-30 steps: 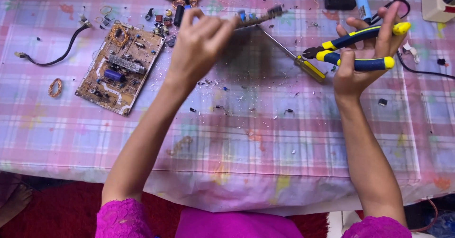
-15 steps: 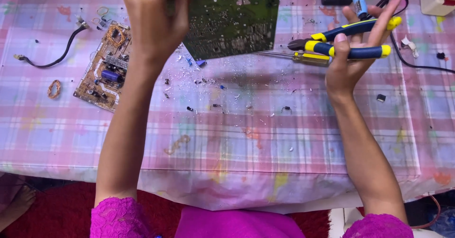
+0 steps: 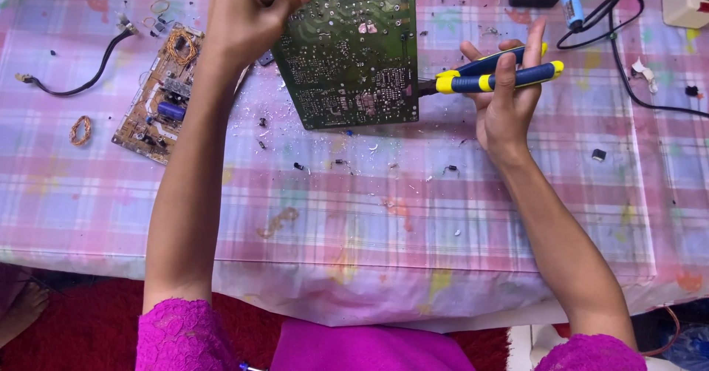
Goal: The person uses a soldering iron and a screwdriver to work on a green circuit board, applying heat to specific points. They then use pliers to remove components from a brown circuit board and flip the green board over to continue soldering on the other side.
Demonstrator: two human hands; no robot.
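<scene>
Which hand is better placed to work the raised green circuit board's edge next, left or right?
Right, probably. The right hand holds the blue-and-yellow-handled pliers, nose at the green circuit board edge. The left hand is busy gripping the board's top corner, holding it up.

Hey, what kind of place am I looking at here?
Probably a home electronics repair or salvage table, not a proper workshop. A plaid tablecloth covers it, strewn with small snipped parts. The left hand holds up a green circuit board, the right hand holds blue-and-yellow pliers, and another board lies nearby.
</scene>
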